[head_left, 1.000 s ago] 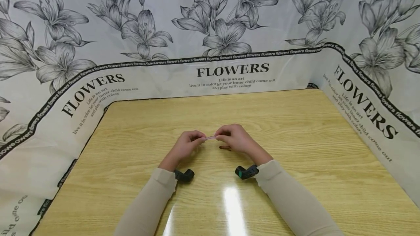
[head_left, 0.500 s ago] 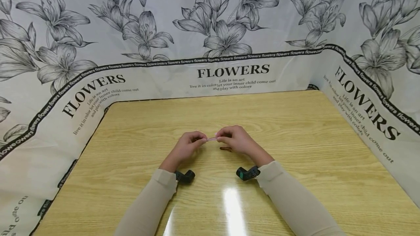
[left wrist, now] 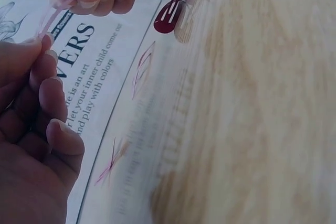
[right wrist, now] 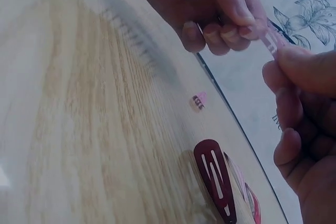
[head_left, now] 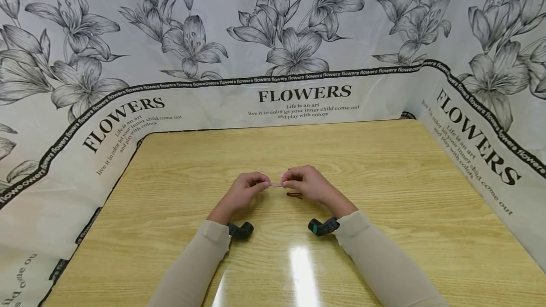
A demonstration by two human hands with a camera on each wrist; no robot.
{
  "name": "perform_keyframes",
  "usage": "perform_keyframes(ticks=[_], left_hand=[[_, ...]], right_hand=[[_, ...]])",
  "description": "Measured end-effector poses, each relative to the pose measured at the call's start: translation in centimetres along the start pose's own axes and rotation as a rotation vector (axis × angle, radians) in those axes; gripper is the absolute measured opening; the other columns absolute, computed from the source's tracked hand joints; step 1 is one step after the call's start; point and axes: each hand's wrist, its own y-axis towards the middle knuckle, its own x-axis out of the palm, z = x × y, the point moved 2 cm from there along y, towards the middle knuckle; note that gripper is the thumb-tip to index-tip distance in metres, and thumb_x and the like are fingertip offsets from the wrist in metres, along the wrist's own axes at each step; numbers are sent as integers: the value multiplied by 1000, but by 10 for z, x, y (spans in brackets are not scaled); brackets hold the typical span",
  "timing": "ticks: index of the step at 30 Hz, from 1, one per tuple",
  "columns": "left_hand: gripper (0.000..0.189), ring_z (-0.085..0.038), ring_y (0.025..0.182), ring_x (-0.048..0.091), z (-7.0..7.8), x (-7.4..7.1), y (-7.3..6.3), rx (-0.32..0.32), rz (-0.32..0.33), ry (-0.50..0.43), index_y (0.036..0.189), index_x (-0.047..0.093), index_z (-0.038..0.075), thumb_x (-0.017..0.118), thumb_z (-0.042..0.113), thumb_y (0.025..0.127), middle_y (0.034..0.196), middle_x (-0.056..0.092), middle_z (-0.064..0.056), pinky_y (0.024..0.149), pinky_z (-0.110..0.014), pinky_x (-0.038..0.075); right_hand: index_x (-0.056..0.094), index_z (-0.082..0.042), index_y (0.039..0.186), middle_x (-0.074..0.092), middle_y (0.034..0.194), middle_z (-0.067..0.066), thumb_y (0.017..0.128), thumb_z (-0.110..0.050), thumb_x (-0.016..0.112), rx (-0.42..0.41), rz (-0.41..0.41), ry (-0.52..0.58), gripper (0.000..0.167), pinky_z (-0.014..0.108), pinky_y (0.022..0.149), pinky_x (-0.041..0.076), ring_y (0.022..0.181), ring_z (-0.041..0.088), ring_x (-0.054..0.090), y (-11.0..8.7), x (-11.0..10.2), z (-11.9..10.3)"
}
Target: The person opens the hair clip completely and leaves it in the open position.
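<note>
Facing flower-print curtain. Working over wood-grain table. Pinching w/ L hand & R hand, nr e/o, w/ fingertips narrowed. With dark red clip on table nr R hand. Gripping pale pink clip at opp. ends, btwn both hands, approx. mid-table.

Left hand: pinching, thumb opposing forefinger
Right hand: pinching likewise, facing left hand, near it
Left arm / right arm: angling inward, pointing toward far edge of worktop
</note>
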Motion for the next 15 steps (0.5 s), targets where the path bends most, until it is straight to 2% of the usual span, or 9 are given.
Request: perform_keyframes(ticks=[6,15], left_hand=[[20,-14,80,51,-2,-2,1,-17,-18,5,105,69,0,56,14,98,104,67,-15,70,-26,44],[21,-15,78,52,-4,-3,0,-31,3,-20,101,71,8,62,26,96,101,68,-8,68,-27,44]], right_hand=[[72,-13,95,71,92,2,93,-22,66,-4,9,20,12,32,76,49,80,15,61,0,1,-3],[72,-12,96,71,92,4,92,-22,66,13,21,43,12,33,76,50,81,21,63,0,2,-1]])
